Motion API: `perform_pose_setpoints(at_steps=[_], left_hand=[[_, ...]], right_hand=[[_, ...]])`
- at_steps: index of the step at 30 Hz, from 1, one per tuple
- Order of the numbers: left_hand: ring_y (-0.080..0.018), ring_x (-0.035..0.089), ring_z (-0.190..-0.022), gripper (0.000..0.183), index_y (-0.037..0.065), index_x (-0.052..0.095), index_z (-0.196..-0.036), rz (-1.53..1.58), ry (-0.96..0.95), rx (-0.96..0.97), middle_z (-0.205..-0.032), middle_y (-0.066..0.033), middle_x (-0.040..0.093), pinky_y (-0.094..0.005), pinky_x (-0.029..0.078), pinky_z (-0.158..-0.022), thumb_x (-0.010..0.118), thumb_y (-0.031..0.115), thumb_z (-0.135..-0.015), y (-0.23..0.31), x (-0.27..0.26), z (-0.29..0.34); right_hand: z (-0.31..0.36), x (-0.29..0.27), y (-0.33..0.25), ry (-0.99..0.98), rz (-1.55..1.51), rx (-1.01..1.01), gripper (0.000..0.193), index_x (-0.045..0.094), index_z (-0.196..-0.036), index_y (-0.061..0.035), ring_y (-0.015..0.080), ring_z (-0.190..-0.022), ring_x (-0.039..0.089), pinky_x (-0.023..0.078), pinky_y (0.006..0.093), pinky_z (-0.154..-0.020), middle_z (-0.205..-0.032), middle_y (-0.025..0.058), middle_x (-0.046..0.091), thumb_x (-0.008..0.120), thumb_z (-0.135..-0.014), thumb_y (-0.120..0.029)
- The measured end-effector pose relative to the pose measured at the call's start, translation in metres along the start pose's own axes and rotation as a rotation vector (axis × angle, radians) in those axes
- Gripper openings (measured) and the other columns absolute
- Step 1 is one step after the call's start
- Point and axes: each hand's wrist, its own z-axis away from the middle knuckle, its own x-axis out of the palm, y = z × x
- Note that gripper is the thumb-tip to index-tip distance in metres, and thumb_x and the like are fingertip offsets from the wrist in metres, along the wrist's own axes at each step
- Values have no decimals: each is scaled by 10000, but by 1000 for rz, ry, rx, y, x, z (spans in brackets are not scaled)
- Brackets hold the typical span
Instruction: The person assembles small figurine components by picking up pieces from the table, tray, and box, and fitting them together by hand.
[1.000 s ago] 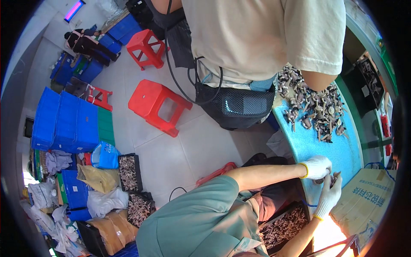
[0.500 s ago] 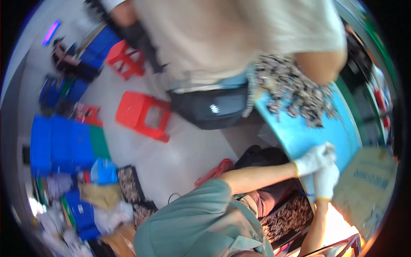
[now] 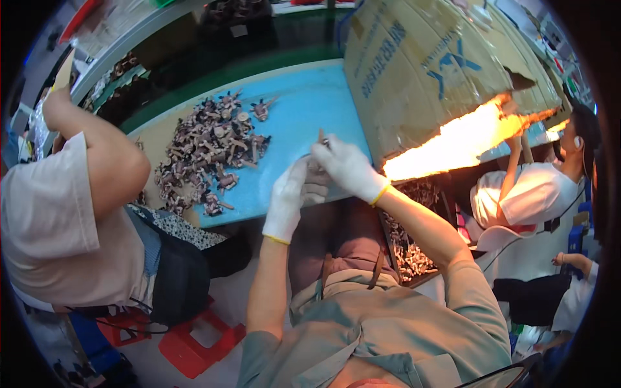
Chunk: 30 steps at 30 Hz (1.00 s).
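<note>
Both my hands wear white knitted gloves with yellow cuffs and meet over the near edge of the blue tabletop [image 3: 310,90]. My right hand [image 3: 346,168] is closed, with the tip of a small brown piece [image 3: 321,136] sticking up from its fingers. Against it, my left hand [image 3: 292,194] has its fingers curled; what they hold, if anything, is hidden. To the left of my hands lies a heap of small brown and dark pieces [image 3: 210,145], too small to name. One such piece [image 3: 261,109] lies apart at the heap's far right.
A large cardboard box [image 3: 401,71] stands right of the tabletop, a glaring bright patch [image 3: 453,142] below it. A tray of similar pieces [image 3: 411,252] sits beside my right forearm. Close on the left is a co-worker [image 3: 71,213]; a red stool [image 3: 200,343] stands behind.
My view has swung to the left-hand co-worker's other side, bringing tabletop and heap to the centre. My hands were clasped together; now the fingers are apart enough to show the small piece.
</note>
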Motion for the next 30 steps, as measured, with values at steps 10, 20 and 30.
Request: perform_pose_setpoints(at_steps=[10,20,30], left_hand=[[-190,689,-1052,345,-29,654,-1364,-1023,-162,653,-1231,-110,699,-333,553,-939,692,59,-1033,8,-1,26],[-280,656,-1273,452,-57,593,-1463,-999,551,265,-1395,-193,690,-387,488,-1114,597,199,-1091,66,-58,-16],[-320,686,-1231,338,-46,684,-1324,-894,437,407,-1294,-209,724,-406,512,-1078,638,167,-1065,-56,-39,-25]], right_hand=[[39,-18,-25,-418,-1253,975,557,642,-1119,-63,110,-542,579,442,274,-429,-801,57,673,439,-1113,-581],[110,-130,92,73,-297,825,360,742,-1230,-88,127,-674,666,574,319,-669,-829,14,733,596,-1099,-390],[84,-106,233,-212,798,560,336,739,-1062,-71,290,-692,686,557,417,-628,-893,112,739,671,-989,-392]])
